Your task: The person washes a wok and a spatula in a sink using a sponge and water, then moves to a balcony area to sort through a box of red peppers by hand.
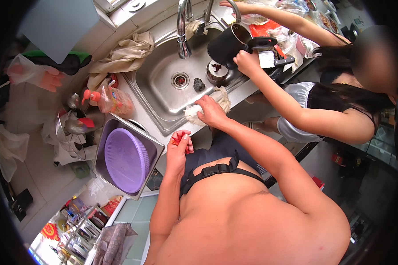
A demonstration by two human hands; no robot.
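My left hand (180, 145) is closed on some red pieces, perhaps dried chillies or scraps, near the counter's front edge. My right hand (210, 111) reaches over the sink's front rim with its fingers spread, touching or just above a white cloth (193, 115). Beside it a beige cloth (221, 98) lies over the edge. In the steel sink (159, 82) are a dark scouring pad (199, 84) and a drain (180, 80) with red bits in it. A chrome faucet (183, 46) hangs over the basin.
Another person's hand (247, 63) holds a black kettle (230, 43) over the sink's right side, above a steel pot (216, 73). A knife (284, 61) lies near that arm. At left stand a pump bottle (116, 101) and a purple basket (124, 159) in a steel container (156, 157).
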